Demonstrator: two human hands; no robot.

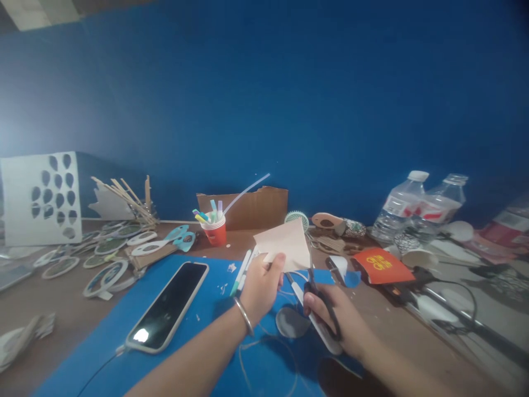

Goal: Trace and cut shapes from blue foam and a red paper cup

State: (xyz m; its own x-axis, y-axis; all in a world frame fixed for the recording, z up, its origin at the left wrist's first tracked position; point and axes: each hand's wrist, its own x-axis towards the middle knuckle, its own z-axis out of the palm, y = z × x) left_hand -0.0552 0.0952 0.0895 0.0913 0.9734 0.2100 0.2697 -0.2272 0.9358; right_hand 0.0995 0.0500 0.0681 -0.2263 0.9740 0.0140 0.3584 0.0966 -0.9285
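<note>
My left hand (263, 284), with a silver bangle at the wrist, pinches a cream sheet of paper (287, 242) by its lower left side and keeps it raised above the blue mat (219, 353). In my right hand (336, 314) are black-handled scissors (335, 317), their blades pointing up at the paper's right edge. I cannot tell whether the blades touch the paper. Below the hands, a white stick-like tool (326, 336), a grey round piece (292, 321) and a loop of pale cord lie on the mat. Markers (243, 270) rest just left of my left hand.
A phone (169, 306) with a cable lies left on the mat. Behind stand a cup of markers (215, 231) and torn cardboard (260, 207). Ring-shaped cutouts (106, 278) crowd the left. Right are plastic bottles (400, 204) and a red packet (382, 266). A blue wall closes the back.
</note>
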